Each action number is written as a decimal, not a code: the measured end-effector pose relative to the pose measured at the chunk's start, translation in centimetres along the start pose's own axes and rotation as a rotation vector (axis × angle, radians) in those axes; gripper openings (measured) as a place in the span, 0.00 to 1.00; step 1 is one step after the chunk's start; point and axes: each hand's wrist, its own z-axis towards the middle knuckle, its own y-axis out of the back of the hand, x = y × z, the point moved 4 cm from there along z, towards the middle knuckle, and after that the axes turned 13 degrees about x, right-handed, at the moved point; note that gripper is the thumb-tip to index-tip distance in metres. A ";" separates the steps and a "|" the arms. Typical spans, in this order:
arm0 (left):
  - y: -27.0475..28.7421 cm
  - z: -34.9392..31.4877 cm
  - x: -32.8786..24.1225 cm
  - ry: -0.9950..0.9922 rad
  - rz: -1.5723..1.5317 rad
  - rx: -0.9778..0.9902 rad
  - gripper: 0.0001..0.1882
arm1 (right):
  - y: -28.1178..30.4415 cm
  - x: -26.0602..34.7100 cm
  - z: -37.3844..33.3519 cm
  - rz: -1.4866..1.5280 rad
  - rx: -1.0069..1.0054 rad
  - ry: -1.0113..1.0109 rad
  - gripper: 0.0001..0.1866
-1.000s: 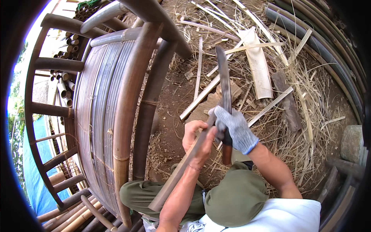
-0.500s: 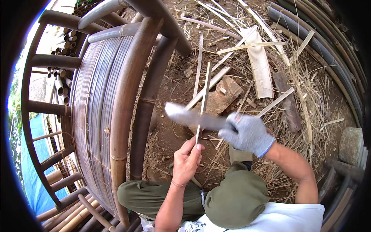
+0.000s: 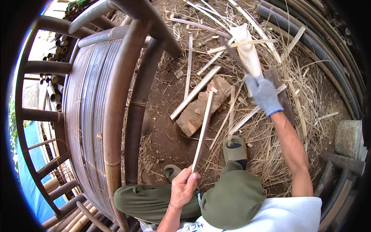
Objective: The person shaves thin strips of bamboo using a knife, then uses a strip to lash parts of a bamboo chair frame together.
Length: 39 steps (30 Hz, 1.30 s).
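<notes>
My bare left hand (image 3: 183,188) is closed round the lower end of a bamboo strip (image 3: 203,133), which slants up and away from me. The strip's far end overlaps the edge of a rough wooden block (image 3: 193,116) on the ground; whether it touches is unclear. Farther out to the right, my right hand (image 3: 264,93), in a grey knit glove, grips a large knife (image 3: 235,57). Its dark blade points up and to the left, over a pale split bamboo piece (image 3: 247,48). The knife's handle is hidden in the glove, and the blade is apart from the strip.
A bamboo bench (image 3: 112,116) stands close on my left. Shavings (image 3: 270,166) and loose strips (image 3: 197,92) litter the dirt floor. Long bamboo poles (image 3: 309,46) curve along the right, with a grey stone-like block (image 3: 348,137) near them. My sandalled foot (image 3: 234,149) is below the wooden block.
The knife has left the bamboo strip, swinging up and right with my right hand. My left hand has lowered slightly, still holding the strip. The view has shifted a little.
</notes>
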 end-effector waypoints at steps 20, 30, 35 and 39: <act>-3.2 0.4 -1.5 -0.093 -0.070 0.138 0.24 | 1.1 -0.1 -0.3 0.388 0.032 -0.107 0.34; -1.2 7.3 -0.1 -0.300 0.365 0.275 0.24 | -3.5 9.6 -7.3 1.530 0.448 -0.105 0.16; -3.4 11.4 -9.2 -0.559 0.369 0.013 0.28 | -4.2 10.5 -9.5 1.143 0.443 -0.047 0.13; -4.0 12.3 -12.3 -0.635 0.737 -0.056 0.26 | -4.6 11.4 -9.8 0.939 0.430 -0.101 0.17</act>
